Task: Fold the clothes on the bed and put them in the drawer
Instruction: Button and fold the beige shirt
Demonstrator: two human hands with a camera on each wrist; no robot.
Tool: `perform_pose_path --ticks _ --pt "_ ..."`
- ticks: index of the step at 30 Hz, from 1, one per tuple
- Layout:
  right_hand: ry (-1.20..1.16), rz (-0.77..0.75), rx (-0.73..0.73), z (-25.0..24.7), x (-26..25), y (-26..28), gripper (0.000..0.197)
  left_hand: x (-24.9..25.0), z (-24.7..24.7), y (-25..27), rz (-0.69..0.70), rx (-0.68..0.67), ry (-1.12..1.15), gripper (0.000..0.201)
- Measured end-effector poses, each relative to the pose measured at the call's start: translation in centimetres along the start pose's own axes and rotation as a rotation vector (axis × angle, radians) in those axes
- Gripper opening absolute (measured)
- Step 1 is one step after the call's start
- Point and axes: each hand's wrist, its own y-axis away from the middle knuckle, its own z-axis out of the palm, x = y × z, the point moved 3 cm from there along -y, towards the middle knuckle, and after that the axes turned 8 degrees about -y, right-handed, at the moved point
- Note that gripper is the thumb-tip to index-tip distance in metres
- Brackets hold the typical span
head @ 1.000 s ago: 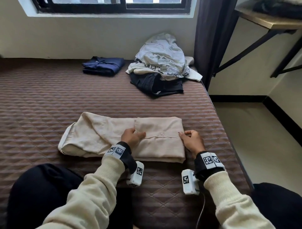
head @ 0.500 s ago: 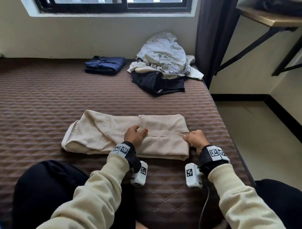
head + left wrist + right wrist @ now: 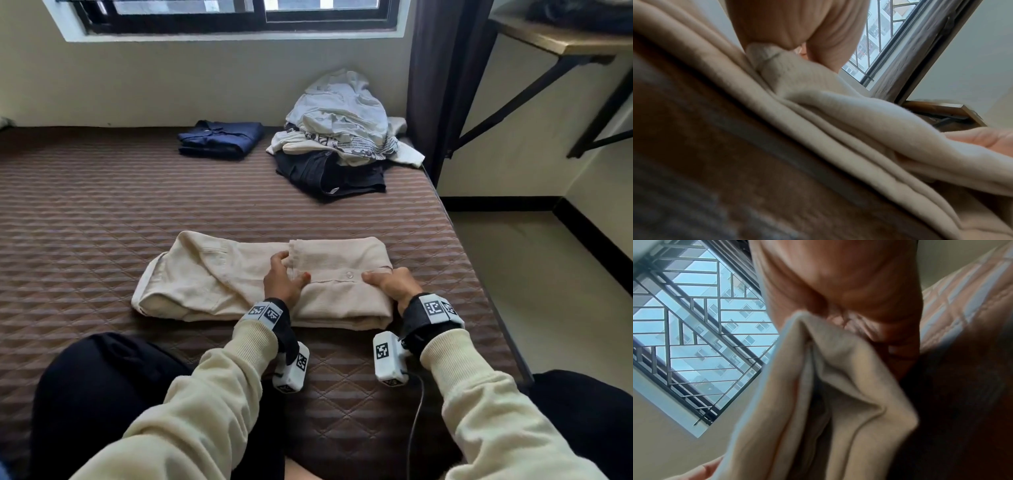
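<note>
Brown quilted bed (image 3: 102, 212) fills the head view, window (image 3: 239, 13) on the far wall, dark curtain (image 3: 442, 85) at far right, wooden shelf (image 3: 561, 41) on brackets beyond it.

Beige shirt (image 3: 219, 274) lies near-centre on the bed, long side running left-right, its right part folded over into a thicker block with a button (image 3: 349, 274) showing on top.

Left hand (image 3: 282, 281) sits on the shirt at the left edge of the folded block, fingers curled over that edge, thumb along the placket; left wrist view shows the fingers (image 3: 797, 29) pinching a fold of beige cloth (image 3: 838, 113).

Right hand (image 3: 390, 284) is at the right end of the block, just right of the button, thumb on top; right wrist view shows the fingers (image 3: 849, 280) pinching a bunched corner of the shirt (image 3: 828, 378).

Both wrists carry black bands with white tagged camera boxes; cream sleeves (image 3: 212, 394) run to the near edge.

Folded navy garment (image 3: 219, 138) sits far-centre by the wall. Just right of it, an unfolded pile (image 3: 342, 126) of pale clothes lies on top of a black garment (image 3: 329, 174). No drawer in view.
</note>
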Motion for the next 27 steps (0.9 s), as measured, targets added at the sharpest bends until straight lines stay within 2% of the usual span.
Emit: perform_pose_path --ticks 4,5,7,9,10,14,18,21,24,25,27 --pt "-0.064 0.021 0.022 -0.6 0.2 -0.1 0.032 0.8 -0.1 0.8 0.030 0.141 -0.096 0.072" --pt "-0.075 0.024 0.026 -0.8 0.2 0.1 0.031 1.1 -0.1 1.2 0.055 0.188 -0.157 0.066" --pt "-0.090 -0.010 0.058 -1.2 -0.4 0.6 0.026 1.8 0.1 1.8 0.130 0.234 -0.309 0.041" --pt "-0.105 -0.074 0.105 -2.0 -1.5 1.4 0.016 2.5 1.0 2.0 0.241 0.154 -0.401 0.015" --pt "-0.114 -0.105 0.129 -2.6 -2.1 1.8 0.015 2.9 1.6 2.1 0.304 0.091 -0.415 0.012" --pt "-0.020 -0.273 0.237 -5.8 -5.0 3.1 0.026 5.0 4.9 2.9 0.432 -0.158 -0.409 0.030" --pt "0.143 -0.376 0.229 -6.3 -8.3 3.9 0.020 7.8 6.1 3.9 0.544 -0.433 -0.556 0.041" --pt "0.196 -0.439 0.155 -2.8 -10.2 4.7 0.023 7.6 3.2 2.3 0.420 -0.527 -0.540 0.038" --pt "0.342 -0.534 0.020 4.1 -11.1 5.9 0.024 6.0 -1.8 0.3 0.096 -0.526 -0.047 0.023" --pt "0.353 -0.541 -0.095 6.7 -11.0 6.4 0.021 5.2 -3.7 -0.4 -0.005 -0.471 0.138 0.027" --pt "0.310 -0.452 -0.384 11.6 -10.0 7.7 0.007 3.2 -7.7 -1.6 -0.182 -0.349 0.444 0.044"
